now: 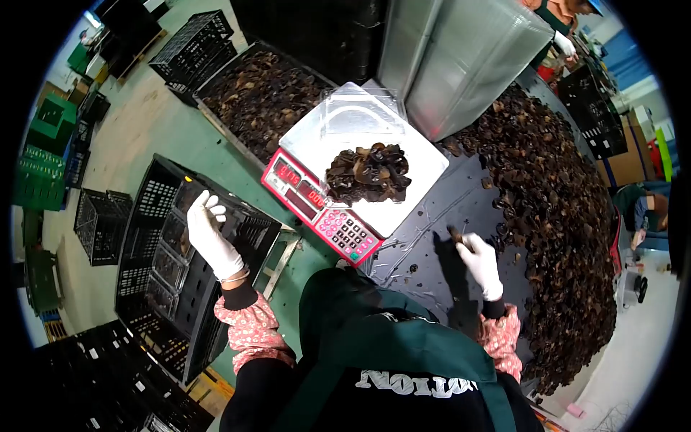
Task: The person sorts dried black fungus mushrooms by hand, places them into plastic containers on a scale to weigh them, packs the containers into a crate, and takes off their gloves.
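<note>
A red and white digital scale [430, 153] stands in front of me with red lit digits. On its pan sits a clear plastic clamshell box [358, 119], lid up, holding a heap of dark wood ear mushrooms [369, 173]. My right hand [481, 268], in a white glove, pinches a small dark piece of wood ear mushroom [454, 234] above the table, right of the scale. My left hand [214, 241], also gloved, hovers over a black crate [147, 198]; its fingers are loosely bent and apart, with nothing visible in them. Clear boxes [167, 270] lie inside that crate.
A large pile of wood ear mushrooms [558, 237] covers the table's right side. Tall stacks of clear plastic boxes [475, 65] rise behind the scale. A bin of mushrooms [255, 97] is at back left. A co-worker's gloved hand [565, 45] shows at top right.
</note>
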Tool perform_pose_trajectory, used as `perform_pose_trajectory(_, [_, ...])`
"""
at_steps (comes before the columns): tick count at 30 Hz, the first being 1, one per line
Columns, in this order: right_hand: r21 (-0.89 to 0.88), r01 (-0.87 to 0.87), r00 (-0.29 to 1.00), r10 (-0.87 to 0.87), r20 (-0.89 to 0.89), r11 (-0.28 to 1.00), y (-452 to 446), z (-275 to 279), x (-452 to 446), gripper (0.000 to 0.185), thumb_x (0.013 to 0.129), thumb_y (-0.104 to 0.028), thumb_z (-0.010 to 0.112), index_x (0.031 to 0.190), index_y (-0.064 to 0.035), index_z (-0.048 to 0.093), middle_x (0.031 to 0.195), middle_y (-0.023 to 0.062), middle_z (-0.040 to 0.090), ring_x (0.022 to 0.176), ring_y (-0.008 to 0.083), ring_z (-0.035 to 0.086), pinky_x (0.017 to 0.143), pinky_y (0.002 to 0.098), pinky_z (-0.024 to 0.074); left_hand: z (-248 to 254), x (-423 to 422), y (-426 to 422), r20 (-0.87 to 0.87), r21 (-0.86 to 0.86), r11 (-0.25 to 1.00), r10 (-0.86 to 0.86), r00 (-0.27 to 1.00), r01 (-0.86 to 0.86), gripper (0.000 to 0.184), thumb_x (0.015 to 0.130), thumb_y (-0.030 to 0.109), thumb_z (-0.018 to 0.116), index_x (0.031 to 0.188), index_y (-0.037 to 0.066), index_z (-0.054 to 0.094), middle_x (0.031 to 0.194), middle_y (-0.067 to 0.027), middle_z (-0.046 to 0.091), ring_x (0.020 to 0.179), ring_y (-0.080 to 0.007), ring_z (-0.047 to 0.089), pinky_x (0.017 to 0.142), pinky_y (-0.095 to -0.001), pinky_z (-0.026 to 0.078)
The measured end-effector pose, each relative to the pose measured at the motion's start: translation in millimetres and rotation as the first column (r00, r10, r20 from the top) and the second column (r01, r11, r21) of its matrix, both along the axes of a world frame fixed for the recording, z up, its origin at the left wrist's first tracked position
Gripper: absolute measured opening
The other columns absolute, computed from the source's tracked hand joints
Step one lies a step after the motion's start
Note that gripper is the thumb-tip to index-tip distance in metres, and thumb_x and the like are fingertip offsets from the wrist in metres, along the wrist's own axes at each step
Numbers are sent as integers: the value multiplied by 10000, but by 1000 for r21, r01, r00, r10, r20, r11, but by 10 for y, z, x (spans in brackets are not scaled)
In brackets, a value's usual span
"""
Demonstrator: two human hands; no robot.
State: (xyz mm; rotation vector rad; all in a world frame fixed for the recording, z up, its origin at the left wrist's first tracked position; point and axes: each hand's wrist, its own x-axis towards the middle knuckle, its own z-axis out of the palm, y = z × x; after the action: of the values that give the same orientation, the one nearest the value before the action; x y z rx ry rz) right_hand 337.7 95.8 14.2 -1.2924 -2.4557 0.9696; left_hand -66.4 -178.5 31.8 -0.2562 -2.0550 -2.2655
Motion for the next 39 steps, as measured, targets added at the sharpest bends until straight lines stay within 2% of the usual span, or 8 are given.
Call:
perform_pose_trajectory(3, [208, -170, 973, 131, 190, 963, -5, -126, 331, 260, 822, -144, 722, 1061, -61, 664, 1004, 115, 654, 893, 277, 651, 776, 347, 515, 0, 38, -79, 4, -16, 1000, -7, 1000, 7, 301, 1027, 201, 452, 1139, -5, 640, 897, -40, 641, 692, -69, 532, 629, -209, 409])
perform_pose_trajectory(12, [153, 28, 930, 30, -365, 988, 516, 277, -1221, 258, 921, -160, 646, 1139, -22, 657, 1057, 114, 686, 960, 177, 657, 851, 274, 497, -76, 409, 342, 170, -70, 957, -267, 949, 282, 307, 1033, 216, 428, 1178, 26, 621, 721, -19, 600, 527, -48, 446, 489, -190, 349])
perform_pose_trajectory(18, [173, 44, 988, -17, -156, 984, 914, 123, -2419, 563, 897, -443, 621, 1278, -31, 584, 1241, 213, 620, 1166, 354, 592, 972, 376, 468, -352, 673, 779, 502, 10, 699, -622, 601, 715, 468, 1032, 222, 477, 1457, 48, 388, 757, -42, 643, 484, -55, 516, 431, -172, 367])
perform_pose_trajectory(24, [-496, -245, 644, -243, -726, 833, 902, 386, -2524, 490, 1015, -446, 489, 1150, 3, 634, 1050, 35, 658, 949, 129, 588, 905, 278, 430, -349, 713, 963, 320, 208, 636, -762, 563, 743, 614, 1000, 118, 503, 1518, -5, 197, 757, -65, 621, 482, -66, 500, 442, -188, 402])
perform_pose_trajectory(28, [-524, -250, 718, -207, -664, 814, 620, 608, -1989, 455, 1043, -396, 446, 1181, -12, 646, 1068, 41, 659, 991, 138, 589, 956, 272, 413, -344, 824, 1049, 322, 3, 691, -685, 653, 723, 525, 1001, 134, 505, 1466, -4, 304, 696, -35, 567, 485, -63, 498, 440, -188, 404])
perform_pose_trajectory(32, [32, 27, 976, -19, -217, 999, 427, 134, -1617, 396, 954, -277, 613, 1260, -27, 583, 1088, 60, 635, 970, 119, 577, 862, 277, 470, -413, 835, 1073, 404, 298, 733, -677, 615, 611, 275, 1053, 261, 421, 1176, 36, 519, 666, -47, 590, 453, -87, 513, 417, -205, 421])
perform_pose_trajectory(36, [-406, 13, 994, -58, -97, 914, 314, 251, -1569, 482, 962, -370, 569, 1322, -52, 537, 744, 106, 650, 633, 225, 644, 632, 329, 516, -233, 788, 1101, 456, 290, 756, -648, 610, 586, 421, 1063, 389, 345, 1213, 37, 522, 647, -51, 605, 447, -110, 536, 412, -213, 433])
perform_pose_trajectory(39, [-213, -62, 927, -23, -375, 975, 247, 575, -1655, 411, 972, -352, 530, 1251, -57, 592, 698, 132, 644, 578, 270, 633, 583, 361, 509, 100, 678, 1119, 451, 102, 714, -654, 607, 693, 429, 1049, 393, 385, 1164, 31, 585, 621, -36, 605, 441, -101, 540, 402, -214, 413])
